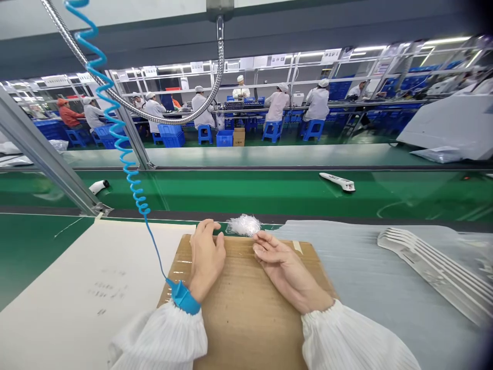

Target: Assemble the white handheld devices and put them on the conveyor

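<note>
Cardboard (250,318) probably pads the bench (34,252); left hand (207,257) relaxed at eleven o'clock, right hand (285,268) pinched at one, contents unclear.

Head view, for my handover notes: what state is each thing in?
Left hand, fingers loosely bent
Right hand, thumb near fingertips
Wristband, worn
Cord, coiled above, straight below
Cardboard, taped
Clear plastic, bunched
White sheet, flat, marked
White parts, lined up
Two white devices, lying down

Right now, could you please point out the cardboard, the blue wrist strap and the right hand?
Cardboard (249,306): head view, bare middle of its top.
Blue wrist strap (186,299): head view, middle of its band.
Right hand (287,268): head view, middle of the hand.
</note>
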{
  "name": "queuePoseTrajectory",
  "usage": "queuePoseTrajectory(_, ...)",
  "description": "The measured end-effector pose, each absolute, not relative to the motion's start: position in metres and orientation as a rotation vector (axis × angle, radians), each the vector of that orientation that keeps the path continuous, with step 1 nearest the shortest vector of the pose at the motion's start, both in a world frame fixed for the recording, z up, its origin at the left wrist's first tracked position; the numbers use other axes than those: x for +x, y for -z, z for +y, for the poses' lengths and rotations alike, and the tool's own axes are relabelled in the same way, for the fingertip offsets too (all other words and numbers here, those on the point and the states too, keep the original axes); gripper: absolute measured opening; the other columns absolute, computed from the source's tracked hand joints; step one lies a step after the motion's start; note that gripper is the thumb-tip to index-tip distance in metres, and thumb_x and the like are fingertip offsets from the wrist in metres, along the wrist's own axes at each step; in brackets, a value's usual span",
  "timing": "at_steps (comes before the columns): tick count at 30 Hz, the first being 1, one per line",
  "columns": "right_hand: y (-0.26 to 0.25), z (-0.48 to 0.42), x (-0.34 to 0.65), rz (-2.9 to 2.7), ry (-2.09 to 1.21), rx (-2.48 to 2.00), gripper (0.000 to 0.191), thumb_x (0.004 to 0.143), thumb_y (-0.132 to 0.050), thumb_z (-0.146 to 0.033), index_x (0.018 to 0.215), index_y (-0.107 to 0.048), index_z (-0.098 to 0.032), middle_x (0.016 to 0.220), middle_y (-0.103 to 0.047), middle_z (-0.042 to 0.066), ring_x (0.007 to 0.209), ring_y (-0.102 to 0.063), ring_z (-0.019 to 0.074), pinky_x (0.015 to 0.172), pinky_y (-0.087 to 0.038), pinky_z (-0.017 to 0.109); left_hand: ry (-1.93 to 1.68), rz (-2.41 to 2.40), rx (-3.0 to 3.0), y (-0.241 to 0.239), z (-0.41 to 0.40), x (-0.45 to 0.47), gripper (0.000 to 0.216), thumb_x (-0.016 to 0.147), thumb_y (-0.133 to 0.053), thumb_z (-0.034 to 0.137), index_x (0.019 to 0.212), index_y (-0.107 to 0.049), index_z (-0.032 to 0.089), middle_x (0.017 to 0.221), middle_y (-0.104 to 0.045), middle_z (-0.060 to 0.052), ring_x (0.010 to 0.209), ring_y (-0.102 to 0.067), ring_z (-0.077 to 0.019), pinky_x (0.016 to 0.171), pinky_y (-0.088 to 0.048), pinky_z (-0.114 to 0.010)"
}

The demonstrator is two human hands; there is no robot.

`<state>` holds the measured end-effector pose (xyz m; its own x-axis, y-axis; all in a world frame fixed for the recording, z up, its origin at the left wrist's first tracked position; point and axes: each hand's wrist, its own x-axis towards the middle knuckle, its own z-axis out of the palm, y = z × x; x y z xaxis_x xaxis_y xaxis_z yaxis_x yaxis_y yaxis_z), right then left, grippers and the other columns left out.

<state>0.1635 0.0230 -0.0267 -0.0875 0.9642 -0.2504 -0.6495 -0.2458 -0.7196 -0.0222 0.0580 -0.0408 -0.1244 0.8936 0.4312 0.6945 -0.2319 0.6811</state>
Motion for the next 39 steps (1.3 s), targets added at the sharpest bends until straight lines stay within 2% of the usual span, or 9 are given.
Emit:
queuePoseTrajectory(9, 0.024, 0.023, 0.163, -0.504, -1.655, -0.847, 0.043, 0.053, -0.090, -0.004, 0.090, -0.076, -0.020, 0.099, -0.069, 0.002, 0.080, -0.058, 0.0107, 0.078, -0.050, 0.020, -1.308, 1.786, 1.906, 0.042, 0.058, -0.021, 0.016, 0.087, -0.055, 0.013, 0.098, -0.064, 0.018, 0.120, -0.066, -0.014, 0.120, -0.062, -0.0298, 0.106, -0.047, -0.053)
queuePoseTrajectory(18, 0.024, 0.021, 0.166, -0.560, -1.661, -0.836, 0.038, 0.060, -0.088, -0.006, 0.091, -0.076, -0.023, 0.102, -0.069, 0.002, 0.082, -0.059, 0.0114, 0.079, -0.053, 0.021, -1.337, 1.774, 1.895, 0.044, 0.058, -0.020, 0.016, 0.086, -0.055, 0.012, 0.098, -0.065, 0.019, 0.118, -0.066, -0.012, 0.117, -0.063, -0.0279, 0.106, -0.048, -0.051)
queuePoseTrajectory(26, 0.018, 0.020, 0.163, -0.493, -1.670, -0.855, 0.042, 0.053, -0.092, -0.005, 0.089, -0.076, -0.021, 0.097, -0.068, 0.001, 0.080, -0.057, 0.0099, 0.077, -0.052, 0.018, -1.298, 1.775, 1.896, 0.043, 0.058, -0.021, 0.017, 0.087, -0.055, 0.011, 0.099, -0.065, 0.018, 0.121, -0.065, -0.013, 0.119, -0.061, -0.0284, 0.106, -0.047, -0.051)
queuePoseTrajectory(39, 0.018, 0.019, 0.164, -0.495, -1.668, -0.879, 0.042, 0.055, -0.093, -0.006, 0.090, -0.077, -0.022, 0.099, -0.066, 0.001, 0.081, -0.055, 0.0105, 0.077, -0.053, 0.019, -1.293, 1.781, 1.908, 0.041, 0.057, -0.021, 0.017, 0.086, -0.055, 0.010, 0.099, -0.065, 0.016, 0.121, -0.065, -0.015, 0.119, -0.061, -0.0290, 0.105, -0.048, -0.051)
